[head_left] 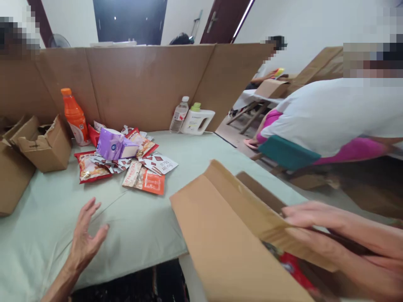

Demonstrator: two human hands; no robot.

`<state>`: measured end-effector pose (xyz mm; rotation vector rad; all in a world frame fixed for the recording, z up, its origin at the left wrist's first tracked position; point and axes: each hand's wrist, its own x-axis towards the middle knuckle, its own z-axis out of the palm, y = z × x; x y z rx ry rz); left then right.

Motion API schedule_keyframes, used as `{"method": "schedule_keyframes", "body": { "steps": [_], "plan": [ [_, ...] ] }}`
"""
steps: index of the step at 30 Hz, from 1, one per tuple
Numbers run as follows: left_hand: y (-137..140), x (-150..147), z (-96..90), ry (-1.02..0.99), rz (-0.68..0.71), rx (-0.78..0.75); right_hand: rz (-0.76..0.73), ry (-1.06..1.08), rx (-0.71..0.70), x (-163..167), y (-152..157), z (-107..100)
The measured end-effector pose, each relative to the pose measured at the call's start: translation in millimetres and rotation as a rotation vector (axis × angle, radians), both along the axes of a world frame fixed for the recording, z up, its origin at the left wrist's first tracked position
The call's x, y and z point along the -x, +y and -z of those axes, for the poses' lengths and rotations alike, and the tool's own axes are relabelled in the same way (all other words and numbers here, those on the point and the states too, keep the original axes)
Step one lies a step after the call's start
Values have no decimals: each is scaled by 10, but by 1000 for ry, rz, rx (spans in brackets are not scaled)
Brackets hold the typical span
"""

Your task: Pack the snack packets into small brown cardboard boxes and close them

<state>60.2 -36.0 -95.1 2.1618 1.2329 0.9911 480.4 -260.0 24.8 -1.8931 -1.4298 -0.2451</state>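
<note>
My left hand (86, 239) hovers over the front of the cloth-covered table, fingers apart, with nothing in it. Ahead of it lies a pile of red snack bags (92, 167), white sachets (163, 163), an orange-and-beige snack pouch (145, 180) and two purple tissue packs (110, 144). On the right, my right hand (333, 235) pinches the flap of a cardboard box (226, 235), which sits tilted at the table's front right. Under the flap a red packet (292, 268) shows inside the box; the other contents are mostly hidden.
An orange drink bottle (74, 117), a clear bottle (179, 115) and a white jug (197, 121) stand against a cardboard screen (151, 88). Small open boxes (47, 147) are at the left. A person in white (333, 117) sits close on the right; others are beyond.
</note>
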Motion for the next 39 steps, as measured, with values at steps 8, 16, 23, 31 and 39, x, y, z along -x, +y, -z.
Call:
{"method": "schedule_keyframes", "body": {
  "steps": [8,16,23,31,39],
  "plan": [
    [-219,-175,-247,-177,331,86,-814,58,-95,836,897,-505],
    [-284,491,-197,-240,273,167,-1362,146,234,1326,1186,-477],
    [183,560,-373,-120,492,424,-981,0,311,1267,1214,-220],
    [203,294,-448,-185,582,553,-1011,-39,645,1563,1439,-198],
    [4,474,-310,-165,537,368,-1004,83,417,1596,1553,-238]
  ]
}}
